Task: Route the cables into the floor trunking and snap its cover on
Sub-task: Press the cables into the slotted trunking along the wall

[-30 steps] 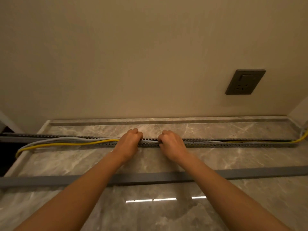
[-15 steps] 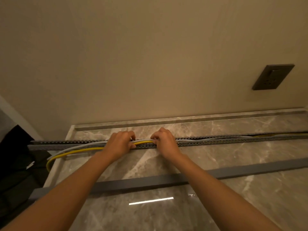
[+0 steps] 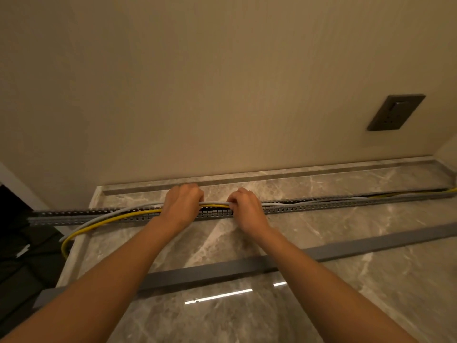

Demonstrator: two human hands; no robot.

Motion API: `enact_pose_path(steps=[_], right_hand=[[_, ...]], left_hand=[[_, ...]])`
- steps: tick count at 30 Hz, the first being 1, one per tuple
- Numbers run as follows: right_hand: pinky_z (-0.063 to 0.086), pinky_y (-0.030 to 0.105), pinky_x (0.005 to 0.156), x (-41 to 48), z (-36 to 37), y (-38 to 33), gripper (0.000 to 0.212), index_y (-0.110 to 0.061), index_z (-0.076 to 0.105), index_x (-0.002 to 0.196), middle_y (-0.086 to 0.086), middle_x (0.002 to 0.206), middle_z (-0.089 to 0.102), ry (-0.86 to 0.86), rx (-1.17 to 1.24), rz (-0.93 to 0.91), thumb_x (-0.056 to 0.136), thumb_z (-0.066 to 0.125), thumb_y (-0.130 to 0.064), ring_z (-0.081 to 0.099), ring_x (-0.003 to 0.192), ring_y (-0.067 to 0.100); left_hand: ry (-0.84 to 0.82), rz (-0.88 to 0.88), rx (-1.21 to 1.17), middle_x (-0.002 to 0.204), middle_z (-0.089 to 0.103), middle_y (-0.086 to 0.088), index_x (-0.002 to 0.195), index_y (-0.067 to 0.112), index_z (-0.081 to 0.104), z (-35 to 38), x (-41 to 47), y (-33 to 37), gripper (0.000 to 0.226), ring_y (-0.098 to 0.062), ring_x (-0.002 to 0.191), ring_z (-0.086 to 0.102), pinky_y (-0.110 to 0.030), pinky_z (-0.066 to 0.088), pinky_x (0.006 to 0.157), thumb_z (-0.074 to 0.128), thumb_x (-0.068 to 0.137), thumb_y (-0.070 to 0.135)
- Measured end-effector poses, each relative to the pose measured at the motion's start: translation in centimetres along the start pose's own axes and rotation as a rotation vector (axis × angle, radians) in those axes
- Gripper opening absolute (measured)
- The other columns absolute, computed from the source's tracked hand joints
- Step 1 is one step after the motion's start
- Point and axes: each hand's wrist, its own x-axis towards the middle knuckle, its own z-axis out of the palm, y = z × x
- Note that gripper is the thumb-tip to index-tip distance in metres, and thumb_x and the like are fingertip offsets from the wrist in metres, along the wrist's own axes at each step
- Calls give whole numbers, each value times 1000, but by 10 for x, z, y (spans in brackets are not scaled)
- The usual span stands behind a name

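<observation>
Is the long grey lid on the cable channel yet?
Not yet. The grey cover lies flat on the floor, apart from the trunking, which is open on top, cables showing.

Left hand (image 3: 182, 206), right hand (image 3: 247, 209): both fists curled

Bare forearms, no sleeves; hands (image 3: 183, 206) ungloved.

Floor (image 3: 346, 226) between trunking (image 3: 321, 207) – cover (image 3: 346, 251) seemingly clear.
</observation>
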Motion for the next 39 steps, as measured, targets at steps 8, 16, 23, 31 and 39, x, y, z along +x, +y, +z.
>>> enact_pose_path(steps=[8, 16, 23, 31, 39], right_hand=[[41, 35, 82, -1, 3, 2, 8, 1, 58, 92, 17, 106, 60, 33, 27, -8, 88, 52, 0, 51, 100, 30], [40, 30, 89, -5, -6, 12, 14, 1, 65, 95, 16, 110, 58, -70, 37, -85, 85, 58, -5, 52, 105, 28], [41, 34, 91, -7, -5, 13, 20, -1, 67, 101, 15, 116, 58, -66, -33, -85, 86, 54, 2, 50, 110, 29], [42, 39, 92, -5, -1, 8, 24, -6, 67, 107, 15, 115, 60, -65, -172, -71, 87, 55, -1, 51, 108, 31], [41, 38, 92, -16, -2, 10, 26, -4, 64, 109, 15, 115, 60, 5, -214, -130, 89, 48, 1, 51, 106, 30]], left_hand=[[-74, 50, -60, 111, 61, -12, 92, 9, 61, 1, -2, 6, 11, -31, 101, 57, -38, 42, 73, 50, 90, 6], [-121, 100, 39, 114, 58, -12, 98, 7, 61, -3, -4, 17, 14, -31, 104, 55, -38, 40, 74, 48, 91, 5], [-131, 133, 159, 120, 56, -13, 112, 4, 57, 0, -9, 21, 23, -31, 108, 55, -39, 45, 84, 50, 94, 16], [-107, 91, 194, 115, 61, -15, 108, 2, 62, 9, -10, 29, 20, -31, 105, 58, -36, 48, 83, 49, 93, 7], [-98, 79, 11, 116, 58, -13, 106, 4, 60, 6, -13, 19, 19, -31, 105, 57, -39, 47, 84, 49, 91, 4]])
